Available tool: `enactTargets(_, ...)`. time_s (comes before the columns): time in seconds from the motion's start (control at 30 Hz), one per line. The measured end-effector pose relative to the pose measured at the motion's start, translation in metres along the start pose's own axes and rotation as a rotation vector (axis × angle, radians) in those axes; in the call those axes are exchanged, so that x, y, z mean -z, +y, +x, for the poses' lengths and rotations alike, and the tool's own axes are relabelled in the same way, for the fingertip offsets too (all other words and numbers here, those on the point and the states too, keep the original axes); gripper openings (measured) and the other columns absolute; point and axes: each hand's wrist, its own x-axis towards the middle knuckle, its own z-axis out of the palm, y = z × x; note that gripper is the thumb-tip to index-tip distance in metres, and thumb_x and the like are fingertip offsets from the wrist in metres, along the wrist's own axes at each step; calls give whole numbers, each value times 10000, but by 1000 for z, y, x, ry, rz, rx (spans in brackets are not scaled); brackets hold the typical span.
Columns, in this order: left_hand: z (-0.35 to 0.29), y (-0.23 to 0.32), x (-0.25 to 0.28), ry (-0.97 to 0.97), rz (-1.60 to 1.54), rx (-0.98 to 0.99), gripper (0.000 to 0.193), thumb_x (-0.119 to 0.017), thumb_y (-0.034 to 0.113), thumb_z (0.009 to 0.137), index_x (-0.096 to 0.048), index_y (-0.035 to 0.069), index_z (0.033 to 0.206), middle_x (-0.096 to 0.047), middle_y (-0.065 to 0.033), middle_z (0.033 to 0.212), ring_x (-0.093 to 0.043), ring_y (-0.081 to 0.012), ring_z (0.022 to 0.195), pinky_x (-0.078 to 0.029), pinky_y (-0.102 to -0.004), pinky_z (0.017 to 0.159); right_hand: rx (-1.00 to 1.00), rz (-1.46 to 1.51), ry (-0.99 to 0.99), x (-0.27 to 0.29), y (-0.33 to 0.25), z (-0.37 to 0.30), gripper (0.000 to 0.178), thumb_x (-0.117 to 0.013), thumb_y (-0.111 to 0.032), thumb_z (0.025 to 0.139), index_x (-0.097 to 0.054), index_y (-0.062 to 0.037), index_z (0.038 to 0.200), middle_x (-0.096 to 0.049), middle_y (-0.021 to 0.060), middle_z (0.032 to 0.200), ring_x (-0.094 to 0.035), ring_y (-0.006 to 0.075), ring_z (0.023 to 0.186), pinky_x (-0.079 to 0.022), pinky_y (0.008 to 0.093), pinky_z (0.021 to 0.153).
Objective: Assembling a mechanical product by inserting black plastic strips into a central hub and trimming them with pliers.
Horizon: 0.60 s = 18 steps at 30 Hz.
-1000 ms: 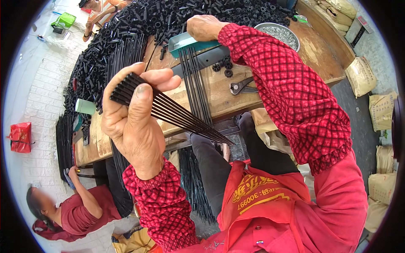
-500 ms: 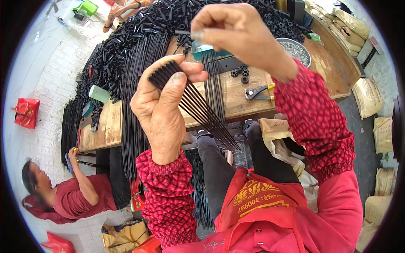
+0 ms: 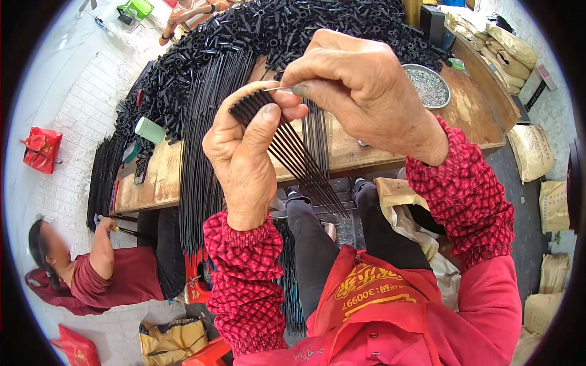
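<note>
Several thin black rods (image 3: 303, 160) are fanned side by side in my left hand (image 3: 241, 161), whose thumb presses them flat against the fingers near their upper ends. Their long lower ends slant down over my lap. My right hand (image 3: 375, 94) pinches a thin silvery pin-like piece (image 3: 278, 89) between thumb and forefinger. The piece reaches the upper end of a rod at the right side of the fan; whether it enters the rod is too small to tell. Behind my hands, more black rods (image 3: 315, 137) lie over the table edge.
A heap of black tubular parts (image 3: 244, 36) covers the table's back. Long black rods (image 3: 204, 116) lie bundled left of my hands, near a pale green cup (image 3: 149, 130). A round metal tray (image 3: 449, 96) holds small silvery bits. A co-worker (image 3: 125, 268) sits at left; sacks (image 3: 530, 152) line the right.
My right hand has come down from above the table, bringing the thin piece to the rod ends. My left hand has shifted slightly right with the rods.
</note>
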Motion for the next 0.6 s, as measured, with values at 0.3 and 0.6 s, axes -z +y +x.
enactTargets(0.3,0,0,0,6,10,6,209,-589,-13,875,-586,-63,1078,-672,-159,939,-677,-219,819,-554,-344,809,17,-56,15,2,-1,-1,61,-641,-41,711,-653,-38,771,-590,111,682,-608,288,642,-474,364,570)
enactTargets(0.6,-1,1,-1,-1,-1,-7,209,-594,-4,876,-591,-67,1075,-676,-156,930,-679,-219,812,-554,-343,806,68,-84,25,3,-2,0,79,-680,-88,699,-647,-52,761,-566,90,662,-595,283,629,-462,369,557)
